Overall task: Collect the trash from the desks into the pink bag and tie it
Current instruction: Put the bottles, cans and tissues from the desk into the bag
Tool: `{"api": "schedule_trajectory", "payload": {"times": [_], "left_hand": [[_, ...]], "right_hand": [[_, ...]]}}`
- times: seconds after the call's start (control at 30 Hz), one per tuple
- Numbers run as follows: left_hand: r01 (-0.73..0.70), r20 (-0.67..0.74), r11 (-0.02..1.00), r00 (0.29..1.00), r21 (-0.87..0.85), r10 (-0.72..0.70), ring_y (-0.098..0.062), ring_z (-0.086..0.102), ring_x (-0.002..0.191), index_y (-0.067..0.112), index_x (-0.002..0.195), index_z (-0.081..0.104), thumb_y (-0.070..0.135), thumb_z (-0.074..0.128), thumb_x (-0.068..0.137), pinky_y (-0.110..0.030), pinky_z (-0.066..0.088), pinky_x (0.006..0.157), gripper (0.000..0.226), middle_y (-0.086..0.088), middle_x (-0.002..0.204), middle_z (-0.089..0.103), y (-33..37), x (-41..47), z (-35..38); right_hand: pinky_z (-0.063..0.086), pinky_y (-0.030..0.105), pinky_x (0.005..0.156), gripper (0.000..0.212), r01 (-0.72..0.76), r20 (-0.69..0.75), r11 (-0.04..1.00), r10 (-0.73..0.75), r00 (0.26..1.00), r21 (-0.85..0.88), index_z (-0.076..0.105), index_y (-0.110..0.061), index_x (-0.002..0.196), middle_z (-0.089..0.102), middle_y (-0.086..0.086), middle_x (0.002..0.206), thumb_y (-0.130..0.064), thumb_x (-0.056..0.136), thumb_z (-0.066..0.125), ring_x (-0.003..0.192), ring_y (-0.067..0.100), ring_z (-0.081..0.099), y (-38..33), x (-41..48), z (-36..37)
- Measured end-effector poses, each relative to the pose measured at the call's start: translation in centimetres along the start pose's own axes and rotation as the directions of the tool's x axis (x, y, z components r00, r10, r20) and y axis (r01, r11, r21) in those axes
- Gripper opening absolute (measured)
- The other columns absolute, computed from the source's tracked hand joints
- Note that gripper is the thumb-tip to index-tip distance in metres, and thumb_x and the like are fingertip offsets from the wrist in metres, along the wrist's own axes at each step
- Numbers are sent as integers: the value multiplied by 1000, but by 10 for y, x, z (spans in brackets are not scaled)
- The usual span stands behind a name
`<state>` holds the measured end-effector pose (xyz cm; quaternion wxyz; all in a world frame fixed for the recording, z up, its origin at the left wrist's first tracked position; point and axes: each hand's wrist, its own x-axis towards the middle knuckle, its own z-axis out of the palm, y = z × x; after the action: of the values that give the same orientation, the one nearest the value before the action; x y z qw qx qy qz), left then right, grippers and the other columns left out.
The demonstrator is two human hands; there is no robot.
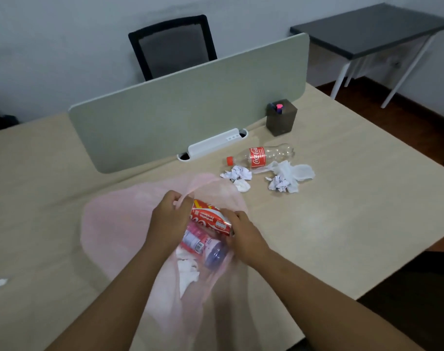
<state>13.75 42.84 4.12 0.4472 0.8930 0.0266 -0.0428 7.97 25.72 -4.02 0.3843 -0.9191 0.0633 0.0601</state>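
Left grip (169,219) is pinching the rim of the pink bag (114,224), fingers curled, holding its mouth open on the surface (342,224). Right grip (243,234) is curling round a red can (210,220) at the bag's mouth. Inside the bag a pink-labelled bottle (203,245) and white tissue (188,273) are lying. Beyond the bag, to its right, a cola bottle (261,155) and crumpled papers (237,173) are lying together.
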Motion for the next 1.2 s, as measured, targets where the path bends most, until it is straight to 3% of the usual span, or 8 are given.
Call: {"api": "schedule_trajectory", "payload": {"times": [0.17,0.33,0.47,0.67,0.77,1.0,1.1,1.2], "left_hand": [[-35,84,999,996,19,33,-1,63,60,29,84,55,64,46,78,-19,42,45,36,17,73,66,-24,-8,-27],[-9,38,999,999,31,8,-11,60,67,34,82,55,45,54,90,-28,45,56,14,5,72,64,-44,8,-41],[-11,53,999,999,37,9,-18,61,69,25,82,56,44,53,94,-32,48,57,23,2,74,65,-47,17,-40],[-24,70,997,997,76,19,0,61,61,29,82,56,42,52,97,-22,41,46,20,14,72,66,-46,33,-38],[-19,76,996,997,85,13,1,59,59,33,83,54,42,50,97,-25,42,47,18,18,75,64,-49,42,-36],[3,115,998,993,58,-10,-9,58,57,31,82,56,45,50,96,-29,44,53,21,10,72,64,-46,52,-26],[6,81,1000,997,21,-7,-3,46,47,26,79,55,45,53,92,-29,38,52,23,6,62,58,-36,54,-25],[24,9,1000,1000,-18,-24,-6,49,52,27,79,53,47,52,91,-27,38,52,23,4,72,61,-20,55,-27]], "right_hand": [[36,33,108,64,-44,32,996,41,999,77,43,-25,144,39,9,144,-25,85,67,133,24,42,-1,11,5],[47,39,84,39,-105,-414,980,27,910,-166,58,-17,124,51,9,120,-23,86,59,111,30,49,15,39,-30],[41,43,99,65,-168,-229,877,68,971,-450,35,-31,147,31,12,153,-29,87,60,130,37,36,37,75,-52],[45,47,98,69,-28,-24,855,18,1000,-519,24,-38,151,15,5,161,-44,91,59,131,33,36,43,132,-46],[44,45,97,58,-45,-42,881,29,999,-471,33,-30,148,27,13,150,-38,95,55,123,35,40,47,150,-39],[37,30,76,38,-95,-170,995,99,980,32,52,-11,119,50,12,111,-26,87,67,94,20,50,53,134,-47],[31,11,68,34,-19,-431,991,75,899,134,54,-16,115,50,1,104,-21,85,69,93,9,43,35,102,-52],[34,1,75,38,179,-491,975,-93,866,130,55,-21,114,46,-3,102,-20,79,71,83,-5,43,2,55,-40]]}}
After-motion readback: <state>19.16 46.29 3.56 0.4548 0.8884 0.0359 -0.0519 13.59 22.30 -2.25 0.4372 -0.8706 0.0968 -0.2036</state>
